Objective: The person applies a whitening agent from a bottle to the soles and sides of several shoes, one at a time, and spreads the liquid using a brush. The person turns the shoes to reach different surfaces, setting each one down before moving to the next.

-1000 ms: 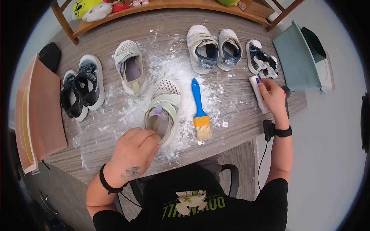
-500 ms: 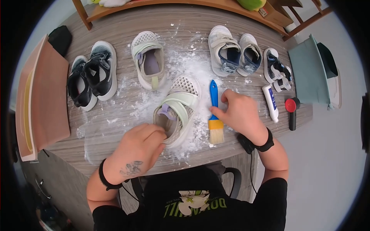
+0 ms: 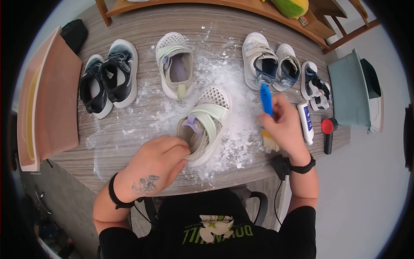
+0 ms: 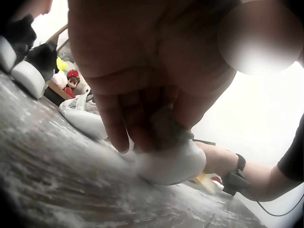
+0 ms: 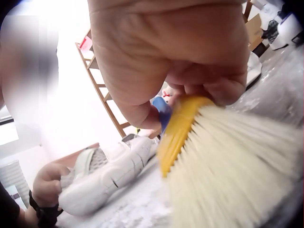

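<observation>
My left hand (image 3: 153, 166) grips the heel of a pale shoe (image 3: 209, 114) with a perforated toe, light green straps and a purple tab. In the left wrist view, its fingers close round the heel above the white sole (image 4: 171, 164). My right hand (image 3: 285, 127) holds a paintbrush (image 3: 267, 101) by its blue handle, just right of the shoe. Up close in the right wrist view, the yellow ferrule and splayed cream bristles (image 5: 232, 166) point away from the palm. The matching shoe (image 3: 181, 71) stands farther back, to the left.
White powder (image 3: 235, 108) is scattered over the wooden table. Black shoes (image 3: 120, 73) stand left by a pink bin (image 3: 51, 108). White-and-navy shoes (image 3: 261, 60), small sandals (image 3: 311, 82), a white tube (image 3: 305, 123), a red-and-black scoop (image 3: 328, 134) and a teal bin (image 3: 349, 95) stand right.
My right hand moved from the white tube to the paintbrush, took it by the handle and shifted it right, off the table. My left hand stays on the shoe's heel; the shoe has turned slightly.
</observation>
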Demonstrator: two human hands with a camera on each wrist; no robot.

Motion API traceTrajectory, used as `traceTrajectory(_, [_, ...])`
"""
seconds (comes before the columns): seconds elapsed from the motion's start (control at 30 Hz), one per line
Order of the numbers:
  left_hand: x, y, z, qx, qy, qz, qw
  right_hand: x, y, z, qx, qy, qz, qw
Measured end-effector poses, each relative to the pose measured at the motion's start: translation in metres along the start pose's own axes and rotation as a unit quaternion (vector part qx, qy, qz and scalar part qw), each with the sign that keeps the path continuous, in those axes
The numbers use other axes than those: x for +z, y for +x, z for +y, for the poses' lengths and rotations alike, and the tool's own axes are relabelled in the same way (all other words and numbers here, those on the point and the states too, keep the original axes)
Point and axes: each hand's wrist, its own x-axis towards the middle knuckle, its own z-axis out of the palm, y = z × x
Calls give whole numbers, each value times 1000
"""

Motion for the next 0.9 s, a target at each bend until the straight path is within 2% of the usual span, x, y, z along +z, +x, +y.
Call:
traceTrajectory(0.07, [-4, 0, 0, -3, 3, -16, 1000, -2, -2, -17, -28, 145, 64, 987])
traceTrajectory(0.17, [-9, 2, -1, -14, -2, -32, 999, -6, 7, -25, -138, 240, 163, 947])
traceTrajectory(0.27, [-12, 3, -1, -52, -15, -45, 998, 3, 22, -14, -209, 379, 187, 882])
traceTrajectory(0.3, [-13, 4, -1, -58, -24, -47, 997, 7, 23, -9, -210, 425, 150, 868])
traceTrajectory(0.4, [-14, 5, -3, -76, -48, -54, 994, 16, 20, 3, -180, 450, 103, 869])
traceTrajectory(0.43, [-14, 6, -3, -82, -52, -58, 994, 16, 19, 10, -187, 448, 87, 870])
traceTrajectory(0.53, [-14, 7, -5, -86, -69, -62, 992, 22, 19, 14, -215, 406, 125, 879])
traceTrajectory(0.63, [-15, 8, -7, -90, -81, -67, 990, 19, 19, 16, -265, 284, 71, 919])
traceTrajectory(0.67, [-15, 8, -8, -93, -85, -69, 990, 20, 16, 13, -245, 282, 59, 926])
traceTrajectory(0.73, [-16, 9, -8, -97, -86, -70, 989, 14, 14, 15, -274, 166, 43, 946])
traceTrajectory(0.87, [-16, 9, -8, -94, -85, -73, 989, 8, 14, 4, -297, 57, 21, 953])
traceTrajectory(0.9, [-16, 10, -8, -93, -84, -74, 989, 9, 15, 7, -301, 62, 35, 951])
